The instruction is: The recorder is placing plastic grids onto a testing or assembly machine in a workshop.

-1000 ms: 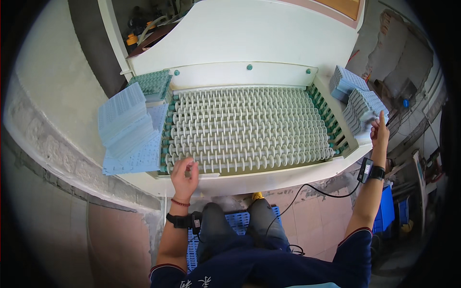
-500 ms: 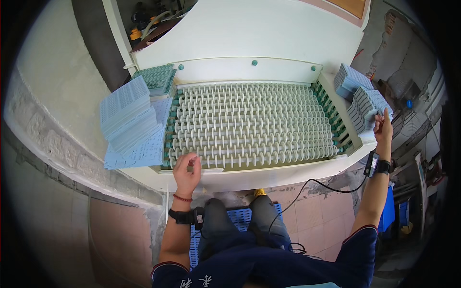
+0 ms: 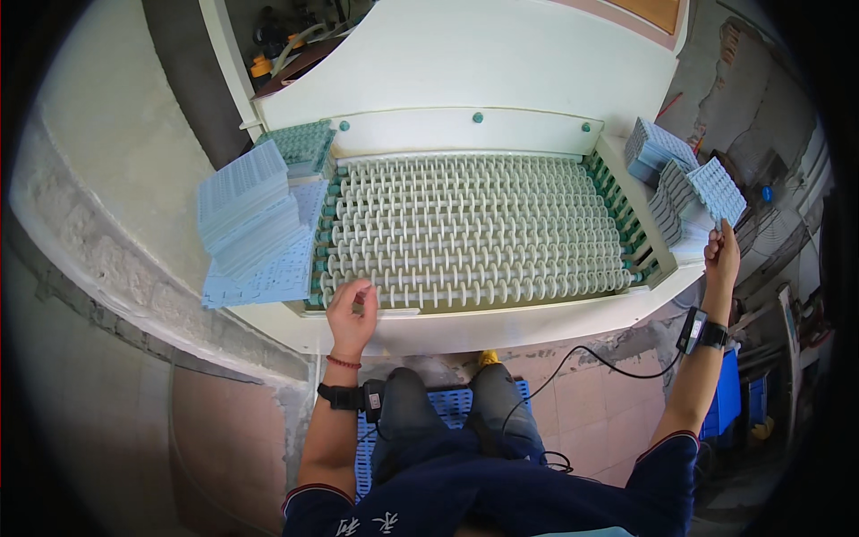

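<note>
My right hand [image 3: 722, 254] pinches the near corner of a light-blue patterned panel [image 3: 718, 191], which looks like a circuit board panel. It is tilted up over a stack of similar panels [image 3: 667, 208] at the machine's right edge. Above the front left corner of the roller bed [image 3: 465, 233] is my left hand [image 3: 352, 313], its fingers loosely curled and nothing visible in them. White disc wheels in rows make up the bed.
Left of the rollers, light-blue panels [image 3: 246, 201] lie in a leaning stack, with green panels [image 3: 304, 143] behind. Another panel stack [image 3: 658, 148] stands at the far right. A white hood [image 3: 465, 63] rises behind the bed. A black cable [image 3: 617, 367] hangs from my right wrist device.
My right hand has lifted one panel off the right-hand stack, tilting it up and slightly outward. The left hand stays nearly in place.
</note>
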`<action>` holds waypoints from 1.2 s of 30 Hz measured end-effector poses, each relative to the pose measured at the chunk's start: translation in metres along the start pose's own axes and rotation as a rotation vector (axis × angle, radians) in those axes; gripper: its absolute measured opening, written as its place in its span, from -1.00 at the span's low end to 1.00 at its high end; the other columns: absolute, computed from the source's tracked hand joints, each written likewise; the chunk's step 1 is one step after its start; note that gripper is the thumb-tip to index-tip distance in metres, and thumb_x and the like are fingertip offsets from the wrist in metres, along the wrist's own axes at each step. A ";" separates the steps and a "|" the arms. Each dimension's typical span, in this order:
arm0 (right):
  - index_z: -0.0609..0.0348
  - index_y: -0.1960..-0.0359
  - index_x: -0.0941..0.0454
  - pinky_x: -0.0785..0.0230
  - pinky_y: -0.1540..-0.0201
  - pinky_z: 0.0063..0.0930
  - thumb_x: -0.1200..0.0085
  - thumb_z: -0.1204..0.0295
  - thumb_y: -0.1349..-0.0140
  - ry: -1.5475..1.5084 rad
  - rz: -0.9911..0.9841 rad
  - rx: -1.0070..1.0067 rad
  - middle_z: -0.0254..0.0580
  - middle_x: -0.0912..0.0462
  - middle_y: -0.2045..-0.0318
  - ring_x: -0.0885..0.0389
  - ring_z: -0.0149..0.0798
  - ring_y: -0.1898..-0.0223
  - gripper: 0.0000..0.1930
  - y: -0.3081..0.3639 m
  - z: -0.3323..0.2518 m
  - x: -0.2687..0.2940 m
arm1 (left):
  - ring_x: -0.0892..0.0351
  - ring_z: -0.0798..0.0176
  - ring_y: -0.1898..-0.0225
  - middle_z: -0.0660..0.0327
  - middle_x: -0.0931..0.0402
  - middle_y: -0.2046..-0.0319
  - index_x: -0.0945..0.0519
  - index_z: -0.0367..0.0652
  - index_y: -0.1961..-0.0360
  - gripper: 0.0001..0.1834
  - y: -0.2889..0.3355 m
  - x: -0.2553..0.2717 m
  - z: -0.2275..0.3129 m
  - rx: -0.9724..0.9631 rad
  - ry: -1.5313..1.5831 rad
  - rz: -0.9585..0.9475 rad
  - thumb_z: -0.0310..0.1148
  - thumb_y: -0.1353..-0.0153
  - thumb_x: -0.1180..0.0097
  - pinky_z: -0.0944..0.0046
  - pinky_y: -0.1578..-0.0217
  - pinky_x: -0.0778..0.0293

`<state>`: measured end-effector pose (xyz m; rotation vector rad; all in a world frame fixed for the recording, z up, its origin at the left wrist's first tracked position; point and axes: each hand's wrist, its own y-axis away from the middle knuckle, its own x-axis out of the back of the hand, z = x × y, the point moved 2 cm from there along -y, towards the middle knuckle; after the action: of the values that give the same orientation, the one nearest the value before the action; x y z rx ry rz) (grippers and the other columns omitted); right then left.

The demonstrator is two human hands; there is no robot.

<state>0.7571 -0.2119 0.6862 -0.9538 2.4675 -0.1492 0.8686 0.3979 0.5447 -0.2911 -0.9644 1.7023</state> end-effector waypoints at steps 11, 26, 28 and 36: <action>0.19 0.43 -0.41 0.00 0.86 -0.76 0.07 0.30 -0.21 -0.033 -0.270 -0.292 -0.30 -0.45 0.75 -0.21 -0.56 0.88 -0.79 0.201 0.065 -0.076 | -0.41 0.41 0.57 0.21 -0.46 0.54 -0.51 -0.26 0.40 -0.90 0.001 0.000 -0.003 0.006 -0.009 -0.001 -0.59 0.00 -0.09 0.47 0.50 -0.35; 0.24 0.44 -0.51 -0.09 0.75 -0.77 0.06 0.41 -0.21 -0.066 -0.831 -0.834 -0.29 -0.52 0.69 -0.27 -0.58 0.81 -0.83 0.307 0.171 -0.175 | -0.40 0.35 0.63 0.19 -0.45 0.57 -0.50 -0.25 0.44 -0.90 0.000 0.001 0.002 -0.024 -0.002 0.002 -0.61 0.05 -0.09 0.43 0.58 -0.33; 0.24 0.44 -0.51 -0.10 0.74 -0.76 0.06 0.41 -0.21 -0.033 -0.833 -0.829 -0.30 -0.51 0.69 -0.27 -0.58 0.80 -0.83 0.305 0.176 -0.176 | -0.40 0.35 0.63 0.19 -0.45 0.56 -0.50 -0.25 0.44 -0.90 0.000 0.002 0.000 -0.011 0.005 -0.009 -0.61 0.05 -0.09 0.44 0.58 -0.34; 0.23 0.48 -0.50 -0.10 0.73 -0.76 0.04 0.40 -0.20 0.069 -0.842 -0.840 -0.31 -0.51 0.69 -0.29 -0.58 0.78 -0.82 0.307 0.192 -0.171 | -0.42 0.36 0.60 0.19 -0.45 0.55 -0.50 -0.26 0.42 -0.88 0.001 0.003 0.000 -0.013 0.008 -0.017 -0.64 0.05 -0.08 0.46 0.56 -0.35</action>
<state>0.7723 0.1441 0.5046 -2.3121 1.9904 0.6369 0.8668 0.4004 0.5443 -0.2971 -0.9704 1.6785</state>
